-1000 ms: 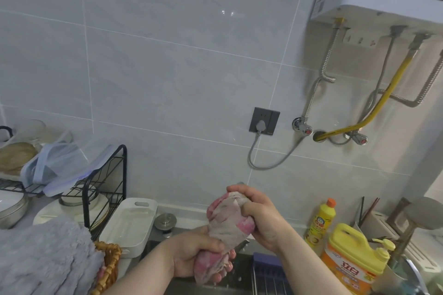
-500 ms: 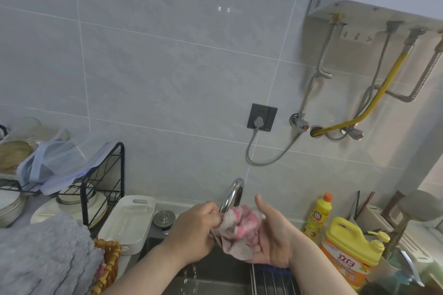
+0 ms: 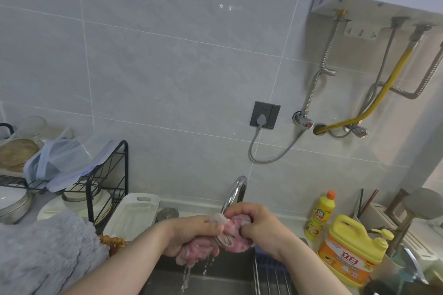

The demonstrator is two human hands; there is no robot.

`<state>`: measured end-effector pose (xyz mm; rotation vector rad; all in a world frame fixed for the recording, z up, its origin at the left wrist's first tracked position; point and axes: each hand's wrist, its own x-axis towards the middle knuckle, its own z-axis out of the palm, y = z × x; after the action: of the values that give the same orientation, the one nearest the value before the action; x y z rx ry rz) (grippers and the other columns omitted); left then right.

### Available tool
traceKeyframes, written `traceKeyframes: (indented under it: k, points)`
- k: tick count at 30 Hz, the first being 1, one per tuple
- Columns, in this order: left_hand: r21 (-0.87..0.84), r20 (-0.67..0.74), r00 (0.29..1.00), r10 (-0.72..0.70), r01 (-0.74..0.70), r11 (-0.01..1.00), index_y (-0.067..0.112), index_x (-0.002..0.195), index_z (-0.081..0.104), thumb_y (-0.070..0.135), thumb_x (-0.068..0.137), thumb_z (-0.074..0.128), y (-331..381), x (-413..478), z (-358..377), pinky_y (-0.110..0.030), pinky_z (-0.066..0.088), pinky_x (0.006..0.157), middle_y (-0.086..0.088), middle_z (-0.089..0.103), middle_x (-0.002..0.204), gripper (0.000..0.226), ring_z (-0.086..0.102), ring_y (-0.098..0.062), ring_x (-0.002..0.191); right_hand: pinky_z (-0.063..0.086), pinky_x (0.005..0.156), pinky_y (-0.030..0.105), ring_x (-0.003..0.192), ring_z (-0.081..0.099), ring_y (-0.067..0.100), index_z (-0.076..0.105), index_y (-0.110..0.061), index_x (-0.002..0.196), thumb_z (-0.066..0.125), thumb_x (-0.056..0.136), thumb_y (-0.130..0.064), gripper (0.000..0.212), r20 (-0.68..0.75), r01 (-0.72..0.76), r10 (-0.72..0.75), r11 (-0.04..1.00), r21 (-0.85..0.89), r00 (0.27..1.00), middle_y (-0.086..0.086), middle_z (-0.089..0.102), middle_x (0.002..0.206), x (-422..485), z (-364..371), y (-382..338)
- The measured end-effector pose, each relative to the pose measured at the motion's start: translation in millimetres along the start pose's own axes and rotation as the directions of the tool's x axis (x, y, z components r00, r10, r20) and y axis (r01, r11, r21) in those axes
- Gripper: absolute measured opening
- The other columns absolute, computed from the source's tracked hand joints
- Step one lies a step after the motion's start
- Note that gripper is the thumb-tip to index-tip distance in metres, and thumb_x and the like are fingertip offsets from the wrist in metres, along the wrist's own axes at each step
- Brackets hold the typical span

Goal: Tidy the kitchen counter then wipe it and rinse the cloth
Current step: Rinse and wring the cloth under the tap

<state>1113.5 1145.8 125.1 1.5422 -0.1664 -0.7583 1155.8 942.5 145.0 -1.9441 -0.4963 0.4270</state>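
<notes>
A wet pink and white cloth (image 3: 230, 232) is bunched up between both hands over the steel sink (image 3: 215, 280). My left hand (image 3: 191, 235) grips its left end, my right hand (image 3: 259, 225) grips its right end, and the two hands sit side by side. Water drips and runs from the cloth's lower part into the sink. The chrome tap (image 3: 236, 193) curves up just behind the hands; its spout is hidden by them.
A black dish rack (image 3: 105, 182) with plates and plastic bags stands at left, a white dish (image 3: 134, 213) beside it. A grey fluffy cloth (image 3: 43, 251) covers a wicker basket. Two yellow detergent bottles (image 3: 350, 249) and a utensil holder stand at right. A wire rack (image 3: 271, 278) lies in the sink.
The hands have closed on the cloth again and moved level with each other, squeezing it; water now streams from it. The view tilted slightly.
</notes>
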Motion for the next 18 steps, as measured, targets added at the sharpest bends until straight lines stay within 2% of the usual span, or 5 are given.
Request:
traceKeyframes:
  k: [5, 8, 12, 15, 18]
  points:
    - [0.009, -0.095, 0.990, -0.100, 0.101, 0.995, 0.019, 0.099, 0.069, 0.035, 0.071, 0.080, -2.6, 5.7, 3.2, -0.027, 0.044, 0.055, -0.008, 0.063, 0.080, 0.034, 0.058, -0.018, 0.066, 0.053, 0.071, 0.021, 0.105, 0.066, 0.011, 0.075, -0.016, 0.090, 0.038, 0.070, 0.024, 0.058, 0.048, 0.045, -0.048, 0.998, 0.054, 0.998, -0.002, 0.067, 0.115, -2.9, 2.7, -4.2]
    - [-0.030, -0.212, 0.977, 0.010, -0.017, 0.999, 0.018, 0.088, 0.073, 0.014, 0.067, 0.077, -8.3, 6.0, 8.8, -0.029, 0.048, 0.064, -0.009, 0.068, 0.082, 0.022, 0.062, -0.018, 0.069, 0.054, 0.074, 0.034, 0.097, 0.068, 0.026, 0.070, -0.021, 0.111, 0.042, 0.064, 0.023, 0.070, 0.063, -0.024, 0.007, 0.958, 0.284, 0.998, 0.013, 0.069, 0.113, -3.0, -2.4, 5.0]
    - [0.257, -0.427, 0.878, 0.218, -0.114, 0.960, 0.021, 0.089, 0.067, 0.013, 0.065, 0.085, -8.9, 3.9, 17.4, -0.023, 0.051, 0.049, 0.007, 0.069, 0.064, 0.031, 0.062, -0.007, 0.051, 0.052, 0.086, 0.049, 0.100, 0.066, 0.034, 0.058, -0.014, 0.129, 0.056, 0.065, -0.008, 0.065, 0.142, -0.185, 0.126, 0.798, 0.574, 0.982, 0.016, 0.066, 0.120, -4.0, -14.2, 13.7]
    - [0.540, -0.500, 0.759, 0.417, -0.103, 0.835, 0.039, 0.086, 0.065, 0.040, 0.055, 0.088, -12.5, 5.1, 17.7, -0.020, 0.055, 0.074, 0.022, 0.071, 0.084, 0.039, 0.066, 0.006, 0.078, 0.050, 0.082, 0.050, 0.077, 0.061, 0.032, 0.060, -0.008, 0.126, 0.049, 0.087, -0.059, 0.065, 0.201, -0.449, 0.404, 0.747, 0.491, 0.892, 0.017, 0.063, 0.097, -3.6, -13.5, 22.0]
    - [0.865, -0.397, 0.670, 0.627, 0.046, 0.499, 0.037, 0.070, 0.053, 0.047, 0.063, 0.068, -14.6, 8.6, 14.8, -0.019, 0.044, 0.059, 0.020, 0.058, 0.071, 0.019, 0.057, -0.003, 0.072, 0.052, 0.089, 0.053, 0.096, 0.065, 0.044, 0.062, -0.003, 0.125, 0.034, 0.077, -0.082, 0.097, 0.387, -0.581, 0.434, 0.577, 0.574, 0.813, 0.026, 0.064, 0.116, -1.6, -12.3, 21.9]
